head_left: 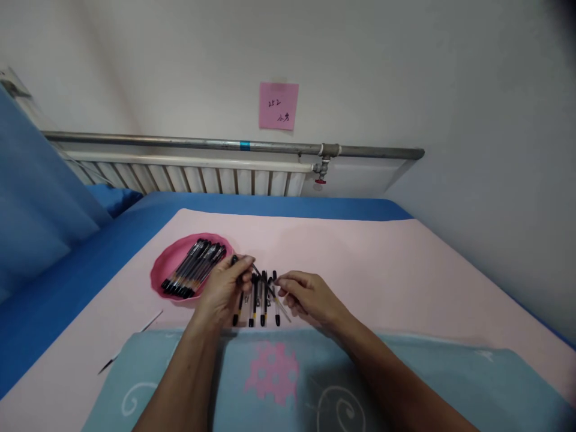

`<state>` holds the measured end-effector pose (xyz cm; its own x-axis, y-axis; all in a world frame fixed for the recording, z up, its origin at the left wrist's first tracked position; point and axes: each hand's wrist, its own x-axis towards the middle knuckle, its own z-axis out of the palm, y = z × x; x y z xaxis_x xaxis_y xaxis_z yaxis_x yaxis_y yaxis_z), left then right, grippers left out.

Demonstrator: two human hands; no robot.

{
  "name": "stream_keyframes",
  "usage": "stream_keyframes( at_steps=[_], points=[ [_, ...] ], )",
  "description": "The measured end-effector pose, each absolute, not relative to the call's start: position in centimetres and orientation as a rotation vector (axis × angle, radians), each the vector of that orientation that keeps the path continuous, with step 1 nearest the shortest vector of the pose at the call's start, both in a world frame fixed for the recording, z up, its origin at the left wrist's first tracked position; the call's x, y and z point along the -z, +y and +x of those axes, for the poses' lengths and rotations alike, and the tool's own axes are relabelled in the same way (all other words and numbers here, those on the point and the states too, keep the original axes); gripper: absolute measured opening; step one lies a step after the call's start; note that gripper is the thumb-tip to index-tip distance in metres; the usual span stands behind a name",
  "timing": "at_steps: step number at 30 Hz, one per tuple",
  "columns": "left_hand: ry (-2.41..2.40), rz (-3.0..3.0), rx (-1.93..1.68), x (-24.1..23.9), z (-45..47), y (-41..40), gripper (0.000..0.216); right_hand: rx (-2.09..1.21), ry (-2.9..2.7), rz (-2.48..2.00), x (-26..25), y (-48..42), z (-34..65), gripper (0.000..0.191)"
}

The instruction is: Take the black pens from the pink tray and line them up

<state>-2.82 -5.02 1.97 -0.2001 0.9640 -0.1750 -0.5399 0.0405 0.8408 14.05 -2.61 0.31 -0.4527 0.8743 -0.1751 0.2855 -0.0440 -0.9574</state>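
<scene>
My left hand [228, 283] is closed on a pen part whose black end [234, 260] sticks up above the fingers; the rest of it is hidden. From beside its fingertips a thin pen refill [270, 291], dark above and clear at the lower end, slants down to the right. Close to the refill, my right hand [308, 295] has its thumb and fingers pinched together; what is in them, if anything, is too small to make out. Between and under the hands lie several black-ended pen pieces [263, 309] in a rough row on the pink sheet.
A pink scalloped bowl [157, 264] holding several black pens [197, 268] stands left of my hands. Another thin refill [130, 341] lies at the lower left, partly over the light-blue patterned cloth [252, 414]. Behind the pink-topped surface [360, 258] are a radiator [245, 182] and a pipe [189, 142].
</scene>
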Motion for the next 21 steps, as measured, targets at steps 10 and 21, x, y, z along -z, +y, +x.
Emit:
stream_keyframes(
  at_steps=[10,21],
  points=[
    [1.129,0.603,-1.376,-1.1,-1.2,-4.8,0.027,-1.544,-1.644,-1.46,0.2,-2.3,14.7,0.006],
    [1.125,0.628,-1.345,-1.4,-1.0,-5.1,0.025,-1.026,-2.033,-1.498,1.9,-1.7,13.6,0.01]
  ],
)
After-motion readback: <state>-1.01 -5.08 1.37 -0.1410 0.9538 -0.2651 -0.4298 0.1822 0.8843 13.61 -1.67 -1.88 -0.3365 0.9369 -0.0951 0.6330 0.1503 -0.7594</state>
